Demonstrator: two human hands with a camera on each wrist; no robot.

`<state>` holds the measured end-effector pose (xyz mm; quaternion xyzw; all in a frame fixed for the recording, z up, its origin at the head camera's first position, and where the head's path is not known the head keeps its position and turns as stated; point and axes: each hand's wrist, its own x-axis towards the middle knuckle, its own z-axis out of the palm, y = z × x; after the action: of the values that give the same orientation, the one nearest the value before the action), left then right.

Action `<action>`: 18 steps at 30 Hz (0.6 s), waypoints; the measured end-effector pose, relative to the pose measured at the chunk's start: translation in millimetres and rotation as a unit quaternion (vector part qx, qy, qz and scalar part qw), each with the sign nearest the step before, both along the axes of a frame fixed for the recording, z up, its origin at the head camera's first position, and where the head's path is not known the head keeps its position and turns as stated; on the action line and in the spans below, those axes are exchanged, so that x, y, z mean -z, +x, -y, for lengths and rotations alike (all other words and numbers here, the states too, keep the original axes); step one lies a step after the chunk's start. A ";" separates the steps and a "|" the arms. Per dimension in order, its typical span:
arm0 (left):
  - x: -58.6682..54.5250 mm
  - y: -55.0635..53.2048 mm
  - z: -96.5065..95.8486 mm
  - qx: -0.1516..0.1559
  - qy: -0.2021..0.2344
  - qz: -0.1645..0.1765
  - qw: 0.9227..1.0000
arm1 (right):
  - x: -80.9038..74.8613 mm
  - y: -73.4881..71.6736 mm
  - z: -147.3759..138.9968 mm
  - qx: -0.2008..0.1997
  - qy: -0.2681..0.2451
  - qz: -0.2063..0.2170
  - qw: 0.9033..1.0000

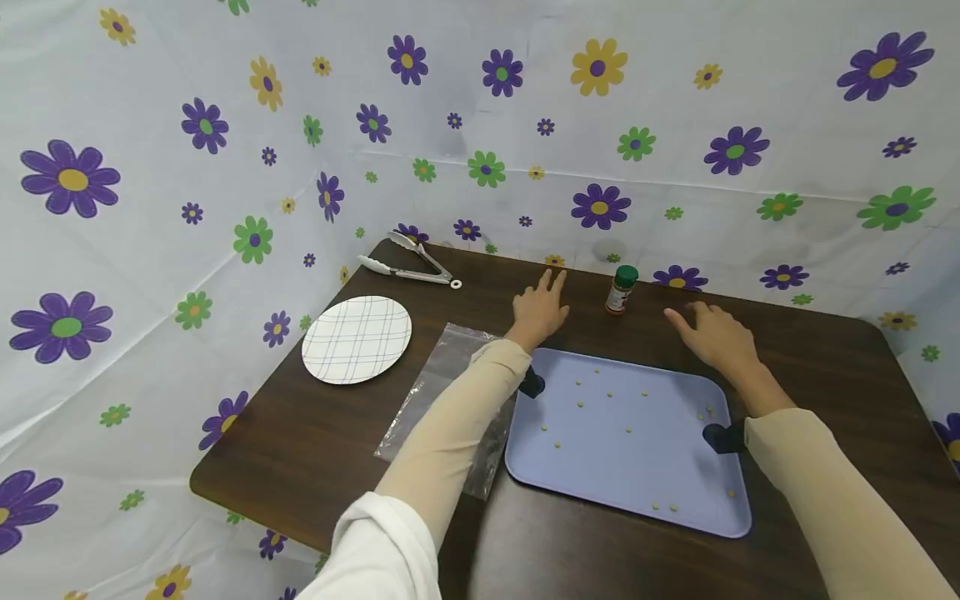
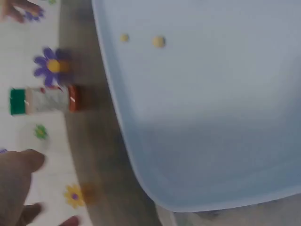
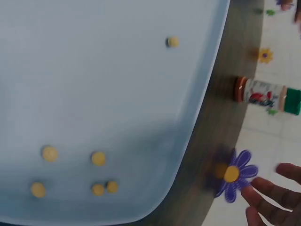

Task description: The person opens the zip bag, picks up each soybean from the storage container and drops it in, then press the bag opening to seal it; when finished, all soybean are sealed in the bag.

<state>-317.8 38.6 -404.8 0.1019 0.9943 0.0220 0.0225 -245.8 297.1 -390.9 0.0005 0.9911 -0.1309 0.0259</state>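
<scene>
A pale blue tray lies on the dark wooden table, with several small round yellow pieces scattered over it. My left hand reaches past the tray's far left corner, fingers spread and holding nothing. Past the far right corner is my right hand, its fingers loosely extended and also holding nothing. Between the two hands, near the back edge, stands a small seasoning jar with a green cap and red contents. In the right wrist view, a fruit-like picture shows on the jar's label.
A clear plastic bag lies flat left of the tray, partly hidden under the left forearm. Farther left rests a white plate with a checked line pattern. Spread tongs lie behind it. A flowered sheet hangs around the table.
</scene>
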 end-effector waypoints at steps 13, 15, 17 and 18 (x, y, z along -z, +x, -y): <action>-3.3 57.7 54.1 0.049 0.125 -0.142 0.981 | -2.7 47.7 40.2 -0.081 -0.177 -0.089 0.977; -5.3 64.4 63.0 0.040 0.144 -0.163 0.975 | -5.6 54.2 53.4 -0.091 -0.182 -0.099 0.974; -6.4 69.4 71.5 0.034 0.158 -0.174 0.971 | -7.5 61.3 67.8 -0.104 -0.182 -0.116 0.971; -7.0 71.4 75.5 0.033 0.165 -0.176 0.970 | -8.4 65.0 74.8 -0.111 -0.182 -0.121 0.969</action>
<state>-246.4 -36.9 -397.8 0.1390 0.9613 0.1671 -0.1691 -180.8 222.3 -382.5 -0.1305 0.9400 -0.3047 -0.0806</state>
